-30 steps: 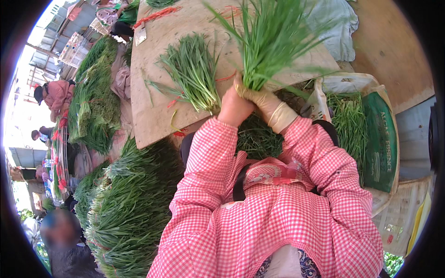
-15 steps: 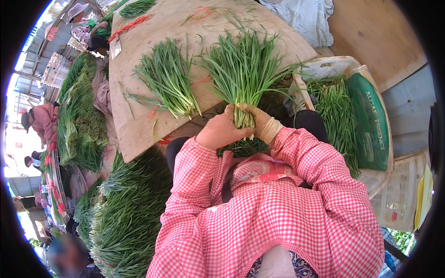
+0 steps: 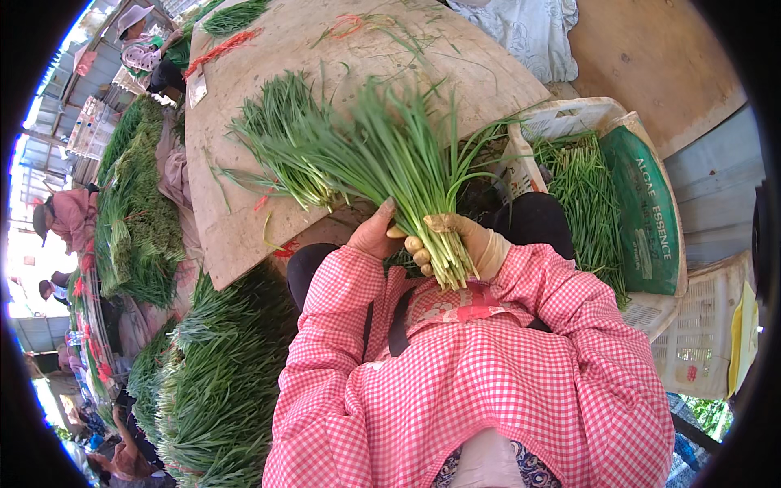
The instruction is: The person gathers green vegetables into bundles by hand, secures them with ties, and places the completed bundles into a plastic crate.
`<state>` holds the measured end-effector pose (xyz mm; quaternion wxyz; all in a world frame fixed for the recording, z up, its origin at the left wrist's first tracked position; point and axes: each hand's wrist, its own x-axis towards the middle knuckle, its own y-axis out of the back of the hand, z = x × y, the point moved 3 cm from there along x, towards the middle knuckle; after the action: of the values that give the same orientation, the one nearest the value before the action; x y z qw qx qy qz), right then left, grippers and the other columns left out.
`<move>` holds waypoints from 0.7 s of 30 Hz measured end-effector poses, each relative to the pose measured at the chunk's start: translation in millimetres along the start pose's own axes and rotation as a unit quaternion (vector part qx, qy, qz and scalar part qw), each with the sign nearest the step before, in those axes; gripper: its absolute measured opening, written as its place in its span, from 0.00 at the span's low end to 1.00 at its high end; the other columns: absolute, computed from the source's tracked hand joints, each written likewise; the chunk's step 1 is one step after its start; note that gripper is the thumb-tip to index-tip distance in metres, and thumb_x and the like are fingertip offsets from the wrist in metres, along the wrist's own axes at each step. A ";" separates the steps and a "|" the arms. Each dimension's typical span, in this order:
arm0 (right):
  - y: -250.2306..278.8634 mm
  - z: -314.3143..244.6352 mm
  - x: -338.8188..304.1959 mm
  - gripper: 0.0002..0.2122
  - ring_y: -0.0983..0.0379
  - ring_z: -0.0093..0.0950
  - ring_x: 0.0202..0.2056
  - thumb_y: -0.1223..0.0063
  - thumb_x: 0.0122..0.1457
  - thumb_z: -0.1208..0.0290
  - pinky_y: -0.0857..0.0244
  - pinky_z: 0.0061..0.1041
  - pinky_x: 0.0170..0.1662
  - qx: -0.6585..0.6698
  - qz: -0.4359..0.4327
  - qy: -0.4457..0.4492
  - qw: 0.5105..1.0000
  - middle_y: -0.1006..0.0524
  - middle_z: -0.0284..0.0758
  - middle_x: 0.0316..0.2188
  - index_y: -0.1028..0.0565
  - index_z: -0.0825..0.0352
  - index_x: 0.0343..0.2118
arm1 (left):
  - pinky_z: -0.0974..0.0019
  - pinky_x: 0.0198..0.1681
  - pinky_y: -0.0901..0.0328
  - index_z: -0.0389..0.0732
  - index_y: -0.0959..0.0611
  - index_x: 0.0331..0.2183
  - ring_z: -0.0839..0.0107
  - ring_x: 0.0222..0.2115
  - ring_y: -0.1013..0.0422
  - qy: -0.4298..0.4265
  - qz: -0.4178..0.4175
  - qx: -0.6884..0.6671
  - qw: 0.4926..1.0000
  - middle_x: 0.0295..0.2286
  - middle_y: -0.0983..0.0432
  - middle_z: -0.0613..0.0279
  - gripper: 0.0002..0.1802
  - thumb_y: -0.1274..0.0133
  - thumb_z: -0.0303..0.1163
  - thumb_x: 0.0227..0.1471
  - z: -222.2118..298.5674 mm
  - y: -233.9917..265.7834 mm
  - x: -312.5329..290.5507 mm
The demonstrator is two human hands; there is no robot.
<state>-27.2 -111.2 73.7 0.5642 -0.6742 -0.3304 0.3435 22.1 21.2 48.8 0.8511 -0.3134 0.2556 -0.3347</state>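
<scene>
A loose bunch of green garlic chives (image 3: pixel 415 163) is in front of me, leaves fanned up and to the left, pale stem ends pointing at my lap. My right hand (image 3: pixel 468 240), in a tan glove, is closed round the stems low down. At the bunch's left side is my bare left hand (image 3: pixel 374 232), its thumb raised against the stems. The left fingers are mostly hidden, so their grip cannot be made out. On the board just to the left lies another bunch of chives (image 3: pixel 281 122), partly covered by the leaves of the held one.
A worn wooden board (image 3: pixel 244 236) lies ahead, with red ties (image 3: pixel 224 50) at its far left. At right stands a white crate (image 3: pixel 569 114) of chives beside a green panel (image 3: pixel 643 207). A large chive heap (image 3: pixel 228 374) is at lower left. Other people (image 3: pixel 69 215) sit further left.
The bunch has tipped, its leaves swinging left over the other bunch and its stem ends coming nearer me. My right hand has moved lower round the stems; my left has shifted slightly left.
</scene>
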 end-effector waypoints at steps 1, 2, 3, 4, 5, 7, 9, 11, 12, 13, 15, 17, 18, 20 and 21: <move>2.1 3.3 1.9 0.27 0.30 0.22 0.31 0.51 0.53 0.60 0.33 0.24 0.37 0.030 -0.022 -0.025 0.999 0.29 0.32 0.30 0.39 0.76 0.51 | 0.56 0.51 0.42 0.41 0.35 0.51 0.62 0.47 0.37 -0.008 -0.042 -0.049 0.998 0.47 0.34 0.55 0.38 0.53 0.58 0.47 -2.1 0.0 3.9; 2.8 6.0 1.3 0.28 0.31 0.22 0.30 0.50 0.53 0.59 0.33 0.22 0.35 0.050 -0.022 -0.033 0.998 0.29 0.32 0.29 0.39 0.77 0.50 | 0.55 0.53 0.43 0.39 0.35 0.51 0.59 0.48 0.37 -0.030 -0.004 -0.033 0.999 0.47 0.35 0.51 0.41 0.52 0.60 0.45 -6.6 1.8 8.4; 4.3 7.4 1.9 0.28 0.31 0.22 0.29 0.50 0.52 0.58 0.34 0.21 0.34 0.047 -0.025 -0.038 0.998 0.30 0.33 0.29 0.38 0.77 0.49 | 0.55 0.52 0.43 0.38 0.36 0.51 0.58 0.47 0.37 -0.032 -0.046 -0.069 0.996 0.47 0.35 0.49 0.43 0.52 0.61 0.43 -4.5 -14.3 12.0; 6.5 10.3 2.1 0.28 0.32 0.22 0.29 0.49 0.52 0.58 0.34 0.21 0.34 0.046 -0.028 -0.041 0.998 0.30 0.33 0.29 0.38 0.78 0.48 | 0.55 0.52 0.42 0.37 0.36 0.51 0.57 0.47 0.37 -0.032 -0.089 -0.106 0.990 0.46 0.35 0.47 0.44 0.51 0.62 0.42 -1.7 -33.2 13.7; 8.7 12.6 2.8 0.29 0.32 0.22 0.28 0.49 0.52 0.58 0.34 0.21 0.33 0.045 -0.030 -0.044 0.998 0.30 0.33 0.28 0.38 0.78 0.48 | 0.55 0.52 0.42 0.36 0.36 0.51 0.56 0.47 0.36 -0.031 -0.131 -0.142 0.981 0.46 0.35 0.46 0.46 0.51 0.62 0.40 0.8 -47.7 14.7; 8.5 14.6 5.4 0.30 0.33 0.22 0.27 0.48 0.50 0.54 0.34 0.20 0.31 0.044 -0.030 -0.062 0.997 0.30 0.33 0.26 0.35 0.79 0.44 | 0.54 0.51 0.41 0.35 0.38 0.52 0.54 0.44 0.34 -0.083 -0.101 -0.140 0.981 0.45 0.34 0.43 0.45 0.50 0.57 0.39 2.9 -52.0 14.2; 7.1 9.0 6.4 0.30 0.32 0.23 0.27 0.48 0.50 0.52 0.33 0.21 0.31 0.002 -0.024 -0.062 0.998 0.29 0.33 0.26 0.34 0.79 0.43 | 0.54 0.50 0.40 0.35 0.38 0.52 0.55 0.43 0.34 -0.115 -0.080 -0.114 0.984 0.44 0.34 0.44 0.42 0.50 0.53 0.40 10.2 -46.5 19.5; 33.3 7.2 8.0 0.24 0.28 0.33 0.36 0.51 0.54 0.55 0.32 0.34 0.43 -0.011 0.015 -0.024 1.000 0.27 0.41 0.36 0.34 0.71 0.45 | 0.54 0.48 0.38 0.36 0.34 0.49 0.59 0.39 0.32 -0.125 -0.050 -0.158 0.978 0.38 0.31 0.49 0.35 0.49 0.42 0.40 12.9 -43.1 27.0; 33.5 6.0 7.1 0.24 0.28 0.35 0.39 0.51 0.53 0.54 0.33 0.35 0.45 -0.019 0.018 -0.032 0.999 0.27 0.42 0.37 0.34 0.70 0.45 | 0.54 0.47 0.38 0.36 0.34 0.48 0.60 0.38 0.31 -0.128 -0.049 -0.159 0.978 0.37 0.30 0.51 0.34 0.48 0.40 0.39 15.3 -35.7 32.5; 22.4 7.4 4.0 0.25 0.28 0.32 0.36 0.51 0.53 0.52 0.32 0.32 0.42 -0.052 0.031 -0.041 0.997 0.27 0.40 0.36 0.33 0.70 0.45 | 0.54 0.46 0.37 0.36 0.33 0.48 0.62 0.37 0.31 -0.135 -0.043 -0.157 0.977 0.35 0.30 0.53 0.32 0.47 0.39 0.39 21.0 -32.8 33.9; 11.3 12.6 -4.7 0.26 0.29 0.27 0.30 0.51 0.52 0.49 0.33 0.25 0.34 -0.124 0.030 -0.050 0.991 0.26 0.37 0.32 0.32 0.70 0.43 | 0.55 0.44 0.36 0.38 0.32 0.47 0.65 0.32 0.31 -0.147 -0.047 -0.179 0.972 0.31 0.31 0.58 0.30 0.46 0.34 0.39 30.0 -32.8 33.4; 12.4 18.6 -13.9 0.26 0.32 0.21 0.25 0.51 0.52 0.48 0.37 0.18 0.26 -0.203 0.002 -0.048 0.978 0.27 0.34 0.29 0.31 0.70 0.42 | 0.55 0.43 0.36 0.38 0.32 0.46 0.65 0.30 0.31 -0.161 -0.056 -0.192 0.967 0.29 0.31 0.59 0.29 0.47 0.33 0.40 37.3 -32.4 34.8; -2.0 18.2 -21.0 0.22 0.38 0.15 0.20 0.51 0.53 0.50 0.42 0.14 0.22 -0.231 0.046 -0.015 0.972 0.29 0.28 0.24 0.29 0.68 0.37 | 0.56 0.42 0.36 0.39 0.31 0.44 0.65 0.29 0.32 -0.172 -0.064 -0.194 0.964 0.28 0.32 0.60 0.24 0.48 0.32 0.41 41.9 -37.6 36.0; 5.9 17.3 -41.3 0.19 0.38 0.14 0.20 0.52 0.55 0.52 0.42 0.13 0.23 -0.369 0.123 -0.143 0.910 0.29 0.28 0.23 0.29 0.67 0.35 | 0.57 0.41 0.35 0.38 0.29 0.42 0.66 0.29 0.31 -0.187 -0.033 -0.191 0.963 0.28 0.31 0.60 0.22 0.48 0.32 0.42 47.2 -36.4 37.6; 9.5 14.6 -52.1 0.18 0.39 0.14 0.20 0.52 0.55 0.54 0.42 0.13 0.23 -0.435 0.162 -0.205 0.862 0.28 0.28 0.23 0.28 0.67 0.34 | 0.57 0.41 0.35 0.38 0.29 0.41 0.66 0.29 0.31 -0.196 -0.018 -0.191 0.962 0.28 0.31 0.61 0.20 0.48 0.32 0.42 50.3 -35.4 38.1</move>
<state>-67.3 -148.2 67.2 0.0699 -0.8092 -0.4408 0.3821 64.7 -8.8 99.0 0.8029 -0.5340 0.1369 -0.2269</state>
